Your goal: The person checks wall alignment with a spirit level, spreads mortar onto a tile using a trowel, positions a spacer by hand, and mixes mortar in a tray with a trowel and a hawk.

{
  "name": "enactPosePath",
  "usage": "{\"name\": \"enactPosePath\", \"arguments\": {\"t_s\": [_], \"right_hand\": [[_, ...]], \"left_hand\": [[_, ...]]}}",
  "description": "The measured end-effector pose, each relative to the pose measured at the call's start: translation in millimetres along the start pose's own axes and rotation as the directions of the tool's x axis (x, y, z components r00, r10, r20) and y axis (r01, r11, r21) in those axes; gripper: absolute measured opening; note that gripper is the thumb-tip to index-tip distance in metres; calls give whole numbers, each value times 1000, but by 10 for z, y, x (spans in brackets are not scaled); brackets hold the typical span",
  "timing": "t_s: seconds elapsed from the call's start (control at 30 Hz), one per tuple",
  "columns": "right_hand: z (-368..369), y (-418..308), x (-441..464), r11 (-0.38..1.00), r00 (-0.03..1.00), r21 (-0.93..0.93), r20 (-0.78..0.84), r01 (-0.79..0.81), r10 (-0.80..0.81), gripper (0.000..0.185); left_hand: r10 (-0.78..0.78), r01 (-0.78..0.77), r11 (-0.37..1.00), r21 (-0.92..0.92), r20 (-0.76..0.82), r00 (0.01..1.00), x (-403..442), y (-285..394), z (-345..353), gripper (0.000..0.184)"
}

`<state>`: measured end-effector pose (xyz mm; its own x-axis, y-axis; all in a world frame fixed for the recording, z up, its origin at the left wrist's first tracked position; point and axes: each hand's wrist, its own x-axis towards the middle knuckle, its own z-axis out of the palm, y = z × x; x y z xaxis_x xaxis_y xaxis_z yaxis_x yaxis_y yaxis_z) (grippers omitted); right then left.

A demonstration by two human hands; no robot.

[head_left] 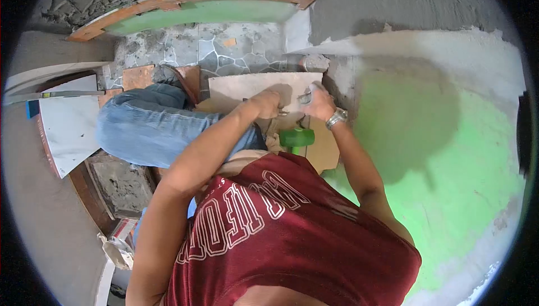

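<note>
A pale beige tile (233,85) lies in front of me, with its back edge on the stone-patterned floor. My left hand (265,105) is closed at the tile's near side; a thin dark tip shows by its fingers, too small to name. Just right of it, my right hand (320,104), with a metal watch on the wrist, curls its fingers around a small grey object (305,98) at the tile's right end. Below both hands stands a green-headed mallet (296,137), next to a yellowish board (323,146).
A white tile (70,129) and a spirit level (62,95) are at the left. Brown tile pieces (138,78) lie near my foot. A frame of grey mortar (120,182) sits behind my leg. A green-painted wall (438,193) rises close on the right.
</note>
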<state>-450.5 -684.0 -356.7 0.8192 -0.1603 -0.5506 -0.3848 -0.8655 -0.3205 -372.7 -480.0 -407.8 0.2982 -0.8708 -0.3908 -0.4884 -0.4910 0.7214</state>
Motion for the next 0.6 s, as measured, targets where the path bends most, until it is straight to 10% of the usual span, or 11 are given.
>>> {"name": "enactPosePath", "arguments": {"t_s": [0.1,0.37,0.6], "right_hand": [[-372,156,-19,961,996,276,84,-14,-10,61],[-367,261,107,999,995,-1,85,-45,45,68],[-87,474,-126,966,999,256,51,-27,15,60]], "left_hand": [[-47,50,998,49,-56,997,-126,185,-362,26],[-194,198,980,-8,-248,949,-166,133,-392,31],[-172,303,917,261,-426,888,-138,-202,-444,46]]}}
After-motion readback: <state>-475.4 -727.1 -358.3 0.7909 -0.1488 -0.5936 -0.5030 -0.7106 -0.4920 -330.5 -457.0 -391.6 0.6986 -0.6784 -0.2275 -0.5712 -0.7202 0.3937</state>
